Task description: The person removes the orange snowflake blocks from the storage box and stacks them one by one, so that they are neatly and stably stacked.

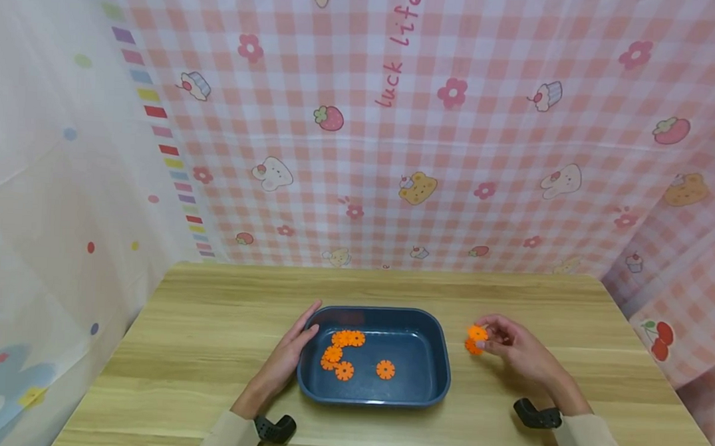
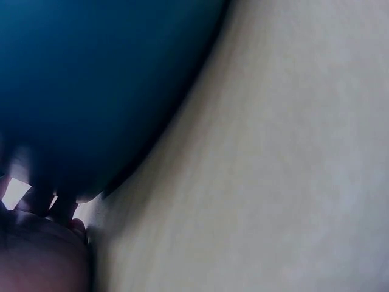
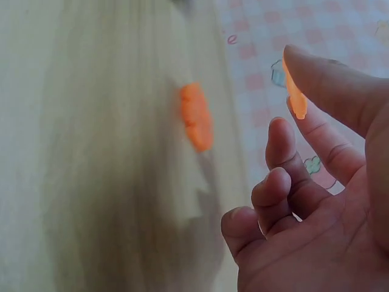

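A dark blue rectangular tray sits on the wooden table. My left hand rests along its left side, fingers straight against the outer wall and thumb at the rim; the left wrist view shows the fingers beside the blue wall. To the right of the tray, my right hand pinches an orange notched plastic disc between thumb and index finger, seen edge-on as a thin disc in the right wrist view. Another orange piece lies on the table just beyond that hand.
Inside the tray, several orange discs lie clustered on the left, and a single disc lies apart near the middle. Behind the wooden table hangs a pink checked cloth. Each wrist wears a black band mount.
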{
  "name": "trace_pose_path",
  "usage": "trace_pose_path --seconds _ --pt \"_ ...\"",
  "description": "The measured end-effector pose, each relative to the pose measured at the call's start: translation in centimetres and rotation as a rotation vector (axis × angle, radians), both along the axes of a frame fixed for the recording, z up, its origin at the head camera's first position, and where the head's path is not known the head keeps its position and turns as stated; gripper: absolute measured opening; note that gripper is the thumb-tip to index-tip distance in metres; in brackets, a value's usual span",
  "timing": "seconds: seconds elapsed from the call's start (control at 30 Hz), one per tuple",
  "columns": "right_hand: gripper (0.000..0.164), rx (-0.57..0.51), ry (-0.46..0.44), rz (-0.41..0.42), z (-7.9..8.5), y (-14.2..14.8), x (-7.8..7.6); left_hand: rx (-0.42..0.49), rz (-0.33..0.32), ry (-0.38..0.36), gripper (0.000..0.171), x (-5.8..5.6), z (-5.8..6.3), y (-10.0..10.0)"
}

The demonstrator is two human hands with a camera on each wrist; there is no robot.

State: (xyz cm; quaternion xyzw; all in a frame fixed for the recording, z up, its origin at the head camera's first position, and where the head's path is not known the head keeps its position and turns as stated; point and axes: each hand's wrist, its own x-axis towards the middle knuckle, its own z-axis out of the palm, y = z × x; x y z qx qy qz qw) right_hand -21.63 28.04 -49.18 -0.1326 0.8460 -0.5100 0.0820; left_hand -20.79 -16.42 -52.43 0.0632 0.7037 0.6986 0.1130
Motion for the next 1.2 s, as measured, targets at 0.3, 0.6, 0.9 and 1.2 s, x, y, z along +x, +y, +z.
trace_pose_path --seconds 0.3,0.6,0.9,1.2 --pt "0.035 -0.027 -0.006 -0.010 -1.1 0.4 -0.2 0.011 -0.003 0.001 0.050 0.0 0.1 0.1" --pt "0.034 -0.037 -0.036 0.001 -0.9 0.3 -0.2 0.013 -0.004 0.000 0.052 -0.1 0.0 0.1" --pt "0.033 -0.018 -0.045 0.033 -1.6 0.2 -0.2 0.007 0.001 -0.003 0.052 0.0 0.0 0.0" --pt "0.031 0.047 -0.003 0.031 -2.0 0.1 -0.3 0.010 -0.003 0.000 0.052 0.1 0.1 0.1"
